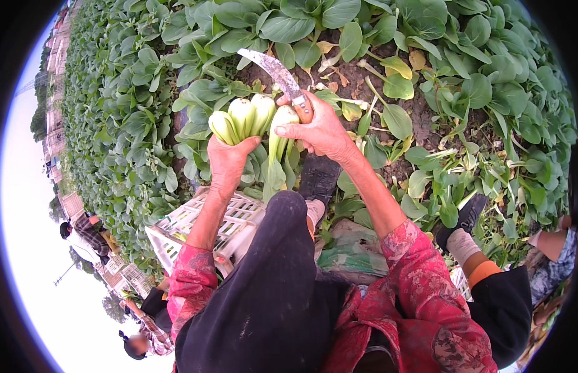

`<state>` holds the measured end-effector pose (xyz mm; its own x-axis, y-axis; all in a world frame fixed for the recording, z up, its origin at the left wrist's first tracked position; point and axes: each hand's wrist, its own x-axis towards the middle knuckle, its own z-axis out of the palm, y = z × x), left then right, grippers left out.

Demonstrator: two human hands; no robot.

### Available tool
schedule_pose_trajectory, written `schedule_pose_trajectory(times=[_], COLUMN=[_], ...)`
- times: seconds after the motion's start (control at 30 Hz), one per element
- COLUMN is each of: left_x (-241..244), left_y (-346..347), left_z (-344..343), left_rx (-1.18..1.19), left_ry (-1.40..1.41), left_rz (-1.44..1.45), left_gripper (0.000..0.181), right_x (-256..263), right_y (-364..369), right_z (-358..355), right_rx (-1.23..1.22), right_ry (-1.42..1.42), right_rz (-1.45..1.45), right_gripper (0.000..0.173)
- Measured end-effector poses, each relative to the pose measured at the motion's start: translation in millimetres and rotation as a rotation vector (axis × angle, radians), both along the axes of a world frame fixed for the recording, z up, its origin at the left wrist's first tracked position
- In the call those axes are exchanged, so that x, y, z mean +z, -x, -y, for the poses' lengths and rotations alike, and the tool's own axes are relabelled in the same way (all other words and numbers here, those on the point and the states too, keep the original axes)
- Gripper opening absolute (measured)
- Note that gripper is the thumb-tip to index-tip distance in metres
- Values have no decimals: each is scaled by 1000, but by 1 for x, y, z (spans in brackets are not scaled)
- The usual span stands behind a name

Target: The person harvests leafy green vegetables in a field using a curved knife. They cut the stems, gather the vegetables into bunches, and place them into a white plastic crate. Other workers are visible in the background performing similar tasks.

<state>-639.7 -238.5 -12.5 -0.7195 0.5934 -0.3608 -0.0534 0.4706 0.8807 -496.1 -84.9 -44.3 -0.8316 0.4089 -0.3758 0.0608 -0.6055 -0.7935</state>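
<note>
My left hand grips several heads of bok choy, their pale cut bases upward and leaves hanging below. Close beside it, my right hand holds a curved harvesting knife by its wooden handle, the dirt-marked blade pointing up and to the left. The same hand has one more head of bok choy between thumb and fingers, base up, leaves down. The two hands are a short gap apart, above my shoe. Parts of the right fingers are hidden behind the handle and stem.
A white plastic crate stands left of my knee. Growing bok choy surrounds the patch of soil, where loose leaves lie. A greenish sack lies between my legs. Other people are at the left; another person's arm shows at right.
</note>
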Motion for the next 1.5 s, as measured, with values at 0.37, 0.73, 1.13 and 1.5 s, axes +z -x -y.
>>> schedule_pose_trajectory(times=[0.37, 0.73, 1.13, 1.5], left_x=[-9, -45, -57, -63], left_y=[-33, 132, 133, 113], left_z=[1, 47, 74, 121], left_rx=[-237, -734, -709, -517], left_ry=[239, 957, 822, 704], left_rz=[-292, -645, -703, -598], left_gripper=[85, 108, 84, 90], right_x=[-27, -89, -103, -107], right_y=[13, 50, 107, 69], right_z=[33, 63, 74, 118], right_rx=[-258, 273, 535, 410], right_ry=[180, -761, -737, -740], right_rz=[33, 288, 480, 485], right_gripper=[52, 36, 34, 29])
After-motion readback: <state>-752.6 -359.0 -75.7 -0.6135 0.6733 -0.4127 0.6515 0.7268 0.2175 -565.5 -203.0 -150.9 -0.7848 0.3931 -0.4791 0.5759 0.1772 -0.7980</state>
